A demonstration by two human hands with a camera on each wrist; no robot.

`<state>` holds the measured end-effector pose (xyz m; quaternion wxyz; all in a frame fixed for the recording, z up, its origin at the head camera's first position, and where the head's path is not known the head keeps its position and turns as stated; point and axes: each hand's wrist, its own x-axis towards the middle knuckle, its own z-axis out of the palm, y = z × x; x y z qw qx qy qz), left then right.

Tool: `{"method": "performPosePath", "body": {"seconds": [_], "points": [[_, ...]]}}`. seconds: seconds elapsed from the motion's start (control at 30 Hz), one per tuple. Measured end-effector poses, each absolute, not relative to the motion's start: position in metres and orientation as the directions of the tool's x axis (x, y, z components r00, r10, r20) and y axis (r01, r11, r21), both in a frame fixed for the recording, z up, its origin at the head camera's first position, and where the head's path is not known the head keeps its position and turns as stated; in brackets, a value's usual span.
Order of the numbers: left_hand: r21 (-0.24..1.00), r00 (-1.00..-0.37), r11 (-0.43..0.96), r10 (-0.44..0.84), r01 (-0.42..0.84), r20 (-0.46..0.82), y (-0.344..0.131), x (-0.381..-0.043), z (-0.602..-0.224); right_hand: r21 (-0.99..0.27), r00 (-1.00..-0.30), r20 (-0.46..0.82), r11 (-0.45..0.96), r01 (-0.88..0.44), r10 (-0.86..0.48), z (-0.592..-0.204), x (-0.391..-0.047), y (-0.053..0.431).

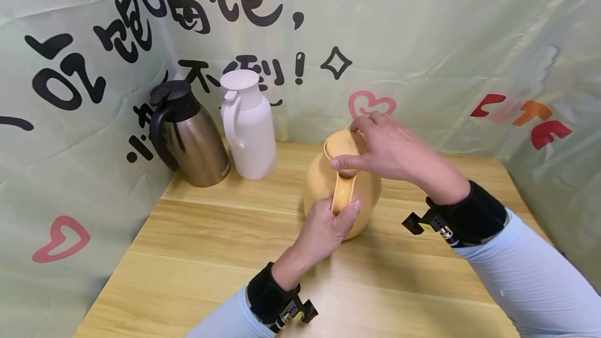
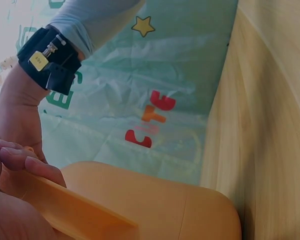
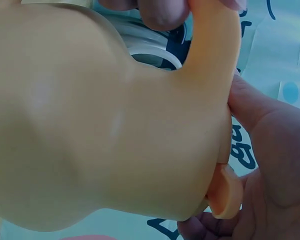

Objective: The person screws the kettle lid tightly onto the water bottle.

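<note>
A round-bodied yellow-orange thermos jug (image 1: pixel 319 186) stands on the wooden table, its handle facing me. My left hand (image 1: pixel 324 228) grips the handle (image 1: pixel 344 192), thumb on the right side of it; the left wrist view shows the fingers wrapped round the handle (image 2: pixel 85 205). Across the round lid (image 1: pixel 341 145) reaches my right hand (image 1: pixel 394 147), holding it between the thumb at the near edge and the fingers at the far edge. A small curved tab (image 3: pixel 227 192) sticks out beside the right fingers in the right wrist view.
Behind to the left stand a brown metal thermos jug (image 1: pixel 199 145) with black lid and handle, and a white thermos jug (image 1: pixel 255 137). A printed cloth (image 1: pixel 422 40) hangs behind the wooden table (image 1: pixel 211 244) and along both sides.
</note>
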<state>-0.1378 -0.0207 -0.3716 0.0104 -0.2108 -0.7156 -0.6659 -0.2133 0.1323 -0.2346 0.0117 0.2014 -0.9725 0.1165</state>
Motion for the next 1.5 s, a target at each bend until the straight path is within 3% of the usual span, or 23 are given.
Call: {"method": "performPosePath", "body": {"seconds": [0.2, 0.5, 0.67, 1.5], "points": [[0.947, -0.908, 0.024, 0.293, 0.321, 0.300, -0.021, -0.138, -0.372, -0.241, -0.924, 0.061, 0.893, -0.381, -0.378, -0.232, -0.212, 0.132], [0.951, -0.910, 0.034, 0.301, 0.308, 0.284, -0.021, -0.138, -0.372, -0.282, -0.819, 0.037, 0.780, -0.558, -0.572, -0.222, -0.217, 0.144], [0.950, -0.908, 0.022, 0.302, 0.311, 0.290, -0.021, -0.138, -0.372, -0.282, -0.798, 0.040, 0.760, -0.586, -0.601, -0.222, -0.219, 0.147], [0.943, -0.913, 0.057, 0.274, 0.329, 0.302, -0.020, -0.138, -0.372, -0.254, -0.919, 0.110, 0.883, -0.395, -0.379, -0.236, -0.209, 0.138]]}}
